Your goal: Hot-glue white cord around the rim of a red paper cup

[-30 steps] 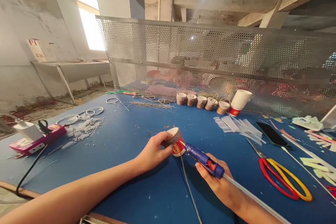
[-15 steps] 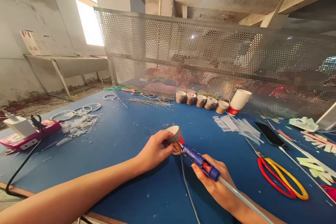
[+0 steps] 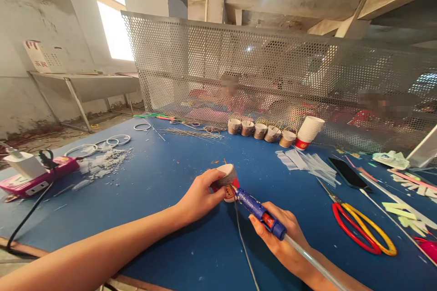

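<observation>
My left hand [image 3: 204, 191] is closed around a red-and-white paper cup [image 3: 231, 194] that tilts on the blue table. Grey cord is wound round the cup's upper part, and its loose end [image 3: 243, 241] trails down toward the table's near edge. In my right hand [image 3: 282, 236] is a blue hot glue gun [image 3: 254, 204], with a long clear glue stick [image 3: 312, 261] coming out of its back. The gun's nozzle meets the cup's side just below the wound cord; whether it touches cannot be made out.
Several cord-wrapped cups [image 3: 260, 131] line the back beside a leaning cup stack [image 3: 310, 132]. To the right lie clear strips [image 3: 307, 163], a phone [image 3: 348, 173] and red-and-yellow scissors [image 3: 362, 232]. At left are a pink power strip [image 3: 61, 168] and white scraps [image 3: 109, 161]. A perforated metal screen [image 3: 205, 63] stands behind.
Almost nothing differs. The view has shifted slightly, while both hands keep the cup and the glue gun in the same pose.
</observation>
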### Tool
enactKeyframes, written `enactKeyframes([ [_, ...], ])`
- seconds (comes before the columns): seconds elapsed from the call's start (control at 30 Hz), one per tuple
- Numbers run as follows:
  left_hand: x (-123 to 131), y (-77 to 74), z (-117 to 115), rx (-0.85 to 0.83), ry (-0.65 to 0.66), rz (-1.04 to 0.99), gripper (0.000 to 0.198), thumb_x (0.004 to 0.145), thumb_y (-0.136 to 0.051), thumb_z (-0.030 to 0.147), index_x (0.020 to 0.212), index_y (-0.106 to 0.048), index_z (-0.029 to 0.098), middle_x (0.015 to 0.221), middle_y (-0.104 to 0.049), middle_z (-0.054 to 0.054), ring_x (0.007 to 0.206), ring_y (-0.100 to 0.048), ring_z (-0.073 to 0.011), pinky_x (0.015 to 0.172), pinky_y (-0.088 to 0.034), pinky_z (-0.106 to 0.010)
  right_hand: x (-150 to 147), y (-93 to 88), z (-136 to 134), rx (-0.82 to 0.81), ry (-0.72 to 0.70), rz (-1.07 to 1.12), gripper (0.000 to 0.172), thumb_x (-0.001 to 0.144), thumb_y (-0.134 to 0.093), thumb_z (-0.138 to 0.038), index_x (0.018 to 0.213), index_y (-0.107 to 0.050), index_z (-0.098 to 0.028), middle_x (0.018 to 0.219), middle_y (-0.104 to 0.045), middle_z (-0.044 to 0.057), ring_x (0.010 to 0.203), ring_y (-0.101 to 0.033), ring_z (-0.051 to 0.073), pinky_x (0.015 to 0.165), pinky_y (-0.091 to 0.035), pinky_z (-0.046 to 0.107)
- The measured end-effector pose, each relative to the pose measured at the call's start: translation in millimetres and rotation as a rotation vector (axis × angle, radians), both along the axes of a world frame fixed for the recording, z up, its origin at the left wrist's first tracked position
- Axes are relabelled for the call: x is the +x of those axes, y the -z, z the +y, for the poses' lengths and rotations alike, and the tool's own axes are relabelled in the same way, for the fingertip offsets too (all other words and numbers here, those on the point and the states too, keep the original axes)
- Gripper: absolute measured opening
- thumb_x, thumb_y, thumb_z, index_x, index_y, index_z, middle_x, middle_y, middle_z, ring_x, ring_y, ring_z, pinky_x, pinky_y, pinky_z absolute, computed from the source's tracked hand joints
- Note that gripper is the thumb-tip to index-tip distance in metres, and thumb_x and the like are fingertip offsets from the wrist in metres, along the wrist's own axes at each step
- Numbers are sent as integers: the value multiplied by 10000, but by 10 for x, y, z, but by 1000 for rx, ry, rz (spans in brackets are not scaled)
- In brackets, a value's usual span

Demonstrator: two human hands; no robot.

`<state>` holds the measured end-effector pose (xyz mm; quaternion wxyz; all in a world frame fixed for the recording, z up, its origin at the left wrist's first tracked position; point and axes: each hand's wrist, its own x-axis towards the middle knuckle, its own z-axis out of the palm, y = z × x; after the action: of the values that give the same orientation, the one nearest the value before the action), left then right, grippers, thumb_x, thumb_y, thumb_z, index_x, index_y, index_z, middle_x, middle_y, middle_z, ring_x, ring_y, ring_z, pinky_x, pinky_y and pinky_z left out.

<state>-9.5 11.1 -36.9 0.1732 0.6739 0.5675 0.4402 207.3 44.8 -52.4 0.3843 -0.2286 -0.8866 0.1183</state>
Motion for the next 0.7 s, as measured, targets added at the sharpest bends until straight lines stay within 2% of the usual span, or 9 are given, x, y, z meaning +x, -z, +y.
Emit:
enactKeyframes([
  [0.7, 4, -2, -7, 19, -4, 19, 181, 755, -500, 144, 866, -642, 163, 767, -626, -17, 684, -548, -141, 666, -456, -258, -13, -42, -13, 109, -13, -4, 173, 918, -450, -267, 761, -496, -210, 570, -592, -32, 472, -587, 111, 511, -433, 204],
])
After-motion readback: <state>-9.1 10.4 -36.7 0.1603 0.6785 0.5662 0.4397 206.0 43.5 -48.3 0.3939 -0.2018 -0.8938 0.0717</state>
